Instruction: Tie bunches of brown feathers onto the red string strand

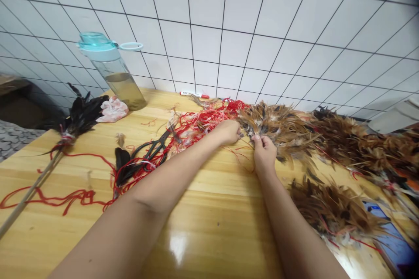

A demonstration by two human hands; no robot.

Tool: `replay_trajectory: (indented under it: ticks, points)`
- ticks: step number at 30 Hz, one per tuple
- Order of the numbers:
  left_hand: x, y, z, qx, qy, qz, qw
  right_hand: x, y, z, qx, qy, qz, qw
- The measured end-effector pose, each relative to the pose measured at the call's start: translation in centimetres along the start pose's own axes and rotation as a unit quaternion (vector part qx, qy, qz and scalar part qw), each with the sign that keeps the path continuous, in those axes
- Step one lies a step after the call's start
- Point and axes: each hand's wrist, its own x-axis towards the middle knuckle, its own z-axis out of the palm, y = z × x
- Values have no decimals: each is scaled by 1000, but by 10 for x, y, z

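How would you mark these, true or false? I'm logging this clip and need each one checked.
1. The left hand and right hand both touch a bundle of brown feathers. True.
2. The right hand holds scissors. False: the black-handled scissors lie on the wooden table, left of the hands.
3. A clear bottle with a teal lid stands on the table, partly filled. True.
4. The feathers on the wooden stick are white. False: they are black feathers.
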Motion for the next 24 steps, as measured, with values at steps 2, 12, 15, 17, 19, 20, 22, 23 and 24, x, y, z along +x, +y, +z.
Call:
replay_trajectory:
  ticks: [2,12,15,17,19,20,22,23,24]
  points:
    - [0,2,1,11,-3,1,1000,0,1,0,-2,-1,1,1000]
    - [9,-11,3,-399,60,11,915,1,4,1,22,4,-17,1000]
    - [7,-6,6,-566,-3,14,824,1,3,1,41,11,-7,999]
    - [6,-2,10,-622,-27,26,782,1,2,1,51,15,1,999]
    - [6,2,13,-649,-44,30,759,1,2,1,60,16,7,998]
    - [5,4,14,-656,-52,29,752,1,3,1,62,16,8,998]
    - [5,7,16,-658,-68,24,750,1,4,1,56,17,3,998]
    - [5,8,17,-654,-73,22,752,1,6,1,49,19,-3,999]
    - [5,9,18,-650,-76,21,756,2,7,1,40,19,-9,999]
